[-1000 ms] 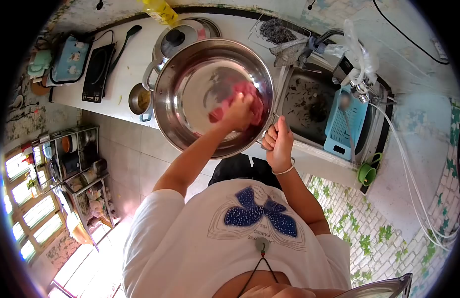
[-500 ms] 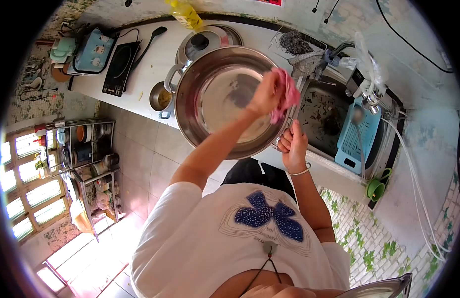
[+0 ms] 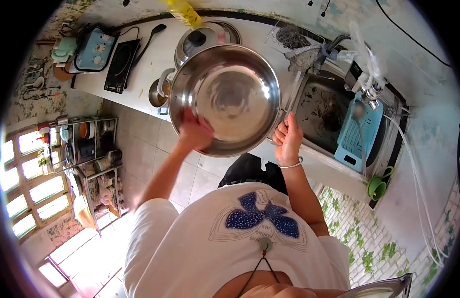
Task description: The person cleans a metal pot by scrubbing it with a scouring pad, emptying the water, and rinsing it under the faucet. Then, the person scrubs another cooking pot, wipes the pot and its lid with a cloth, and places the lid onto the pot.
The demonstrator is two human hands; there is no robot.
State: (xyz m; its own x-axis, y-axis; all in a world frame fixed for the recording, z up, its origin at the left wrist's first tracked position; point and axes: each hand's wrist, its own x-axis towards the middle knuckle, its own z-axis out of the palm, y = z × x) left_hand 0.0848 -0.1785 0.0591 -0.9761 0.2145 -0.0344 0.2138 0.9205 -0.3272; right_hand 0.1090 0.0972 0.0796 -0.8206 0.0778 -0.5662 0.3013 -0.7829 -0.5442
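A large, shiny steel pot is at the counter's front edge, its open mouth facing me. My left hand is closed over a pink cloth and presses it on the pot's inner wall at the lower left; motion blurs it a little. On the pot's right side, my right hand is closed round a loop handle, mostly hidden by the fingers. The opposite handle sticks out free at the upper left.
Behind the pot lies a glass lid near a yellow bottle. A small metal bowl, a black cooktop and a black ladle are leftward. To the right, a sink with dark scraps holds a blue basket.
My left hand has swept the pink cloth from the pot's right rim across to its lower left wall. The pot has shifted slightly left, with my right hand still at its handle.
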